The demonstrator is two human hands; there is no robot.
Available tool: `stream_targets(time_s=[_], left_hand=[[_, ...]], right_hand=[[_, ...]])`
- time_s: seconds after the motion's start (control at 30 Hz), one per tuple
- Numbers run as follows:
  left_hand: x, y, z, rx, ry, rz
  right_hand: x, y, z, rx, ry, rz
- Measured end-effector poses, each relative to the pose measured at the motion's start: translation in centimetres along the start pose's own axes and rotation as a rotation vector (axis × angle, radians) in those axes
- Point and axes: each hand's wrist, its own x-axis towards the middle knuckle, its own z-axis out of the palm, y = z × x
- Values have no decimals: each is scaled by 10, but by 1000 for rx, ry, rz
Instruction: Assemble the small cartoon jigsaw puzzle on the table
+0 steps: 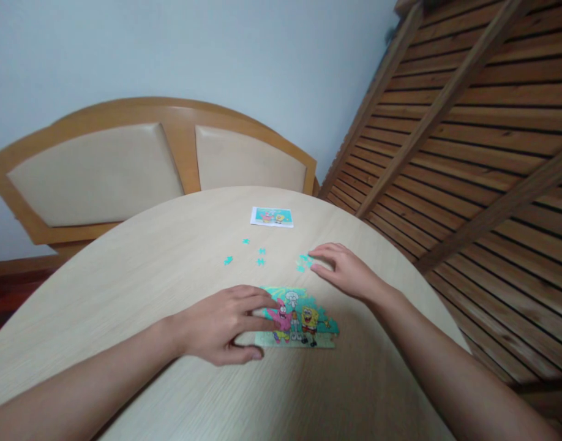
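Observation:
A partly assembled jigsaw puzzle with cartoon figures lies flat on the table; its upper right edge is ragged. My left hand rests over the puzzle's left side, fingers spread and the thumb on the table below. Farther off, my right hand touches a small group of joined puzzle pieces with its fingertips. Its thumb and fingers are close to the group's right edge, and the other fingers are curled behind. Several loose turquoise pieces, one of them a puzzle piece, are scattered left of that group.
A picture card with similar cartoon figures lies toward the far edge of the round wooden table. Behind the table stands a padded bench back against the wall. Wooden slats rise on the right.

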Motion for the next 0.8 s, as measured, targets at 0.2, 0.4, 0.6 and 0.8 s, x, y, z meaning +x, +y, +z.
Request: stream_targets(time_s=[0.2,0.4,0.6,0.8], left_hand=[[-3,-4,4,67,70,-99],[-3,-6,6,87,85,-106],[-2,-5,6,66,78,-51],[-2,-6,5,128,119,-94]], right_hand=[[-1,14,9,11,-38,-12],[0,11,12,-9,18,35],[2,-4,18,-42,-14,7],[0,1,6,-64,-4,20]])
